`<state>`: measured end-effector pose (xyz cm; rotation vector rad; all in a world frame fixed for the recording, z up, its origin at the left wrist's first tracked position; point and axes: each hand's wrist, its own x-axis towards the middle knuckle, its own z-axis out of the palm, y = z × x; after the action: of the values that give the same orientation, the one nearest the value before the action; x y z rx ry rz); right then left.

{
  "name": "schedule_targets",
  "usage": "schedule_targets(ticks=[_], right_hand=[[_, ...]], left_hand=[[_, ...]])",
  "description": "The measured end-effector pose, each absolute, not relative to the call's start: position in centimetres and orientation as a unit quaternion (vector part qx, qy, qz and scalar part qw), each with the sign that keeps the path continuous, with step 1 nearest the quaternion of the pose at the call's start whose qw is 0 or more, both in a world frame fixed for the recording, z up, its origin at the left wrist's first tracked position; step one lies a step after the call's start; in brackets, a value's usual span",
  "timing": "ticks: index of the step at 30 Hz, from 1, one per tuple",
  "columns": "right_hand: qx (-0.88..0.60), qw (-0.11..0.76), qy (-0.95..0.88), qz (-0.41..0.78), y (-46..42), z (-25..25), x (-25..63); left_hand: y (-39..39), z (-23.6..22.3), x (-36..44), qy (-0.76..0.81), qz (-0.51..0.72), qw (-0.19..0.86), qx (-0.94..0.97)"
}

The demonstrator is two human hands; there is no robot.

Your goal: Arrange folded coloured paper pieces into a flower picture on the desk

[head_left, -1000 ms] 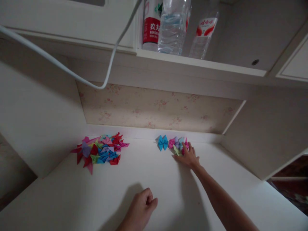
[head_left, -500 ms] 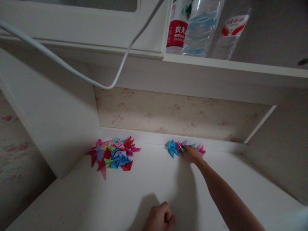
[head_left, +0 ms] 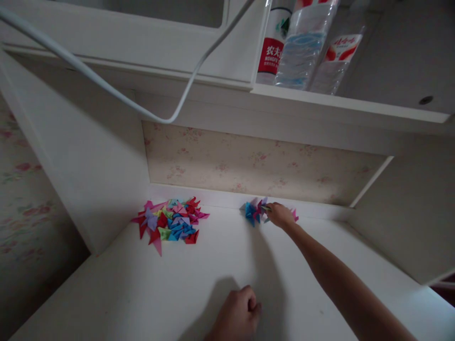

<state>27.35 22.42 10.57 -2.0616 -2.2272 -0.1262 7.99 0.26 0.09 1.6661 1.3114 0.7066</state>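
Observation:
My right hand reaches to the back of the white desktop, its fingers pinched on a small folded paper crane that the fingertips mostly cover. Close to those fingers are a blue paper crane and a magenta one; a pink one peeks out behind the hand. Nearer to me, my left hand is curled into a fist over the desktop, and nothing shows in it. To the left lies a heap of colourful paper cranes in red, pink, blue, green and purple.
A white cable hangs in front of the upper cabinet. Plastic bottles stand on the shelf above the desktop. White side panels and a back wall with floral wallpaper enclose the space.
My right hand has shifted slightly, and the crane at its fingertips now sticks out toward the left. My left fist stays nearly in place. The view has moved a little.

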Motion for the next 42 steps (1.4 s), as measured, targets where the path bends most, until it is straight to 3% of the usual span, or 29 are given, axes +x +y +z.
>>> schedule_targets(ticks=[11, 16, 20, 29, 42], right_hand=[[-0.465, 0.146, -0.873, -0.009, 20.5, 14.5, 8.2], [-0.363, 0.11, -0.924, 0.041, 19.1, 13.6, 1.7], [-0.374, 0.07, -0.923, 0.054, 19.1, 12.0, 2.9], [-0.638, -0.006, -0.77, -0.006, 22.3, 8.2, 15.8], [-0.596, -0.057, -0.799, -0.051, 24.9, 8.7, 12.5]], left_hand=[[-0.3, 1.0, 7.8, 0.549, 0.287, 0.44, 0.65], [-0.3, 1.4, 7.1, 0.53, 0.251, 0.424, 0.69], [-0.4, 1.9, 6.9, 0.537, 0.233, 0.427, 0.689], [-0.2, 2.4, 7.1, 0.538, 0.235, 0.475, 0.655], [0.1, 2.8, 7.2, 0.562, 0.219, 0.473, 0.642]])
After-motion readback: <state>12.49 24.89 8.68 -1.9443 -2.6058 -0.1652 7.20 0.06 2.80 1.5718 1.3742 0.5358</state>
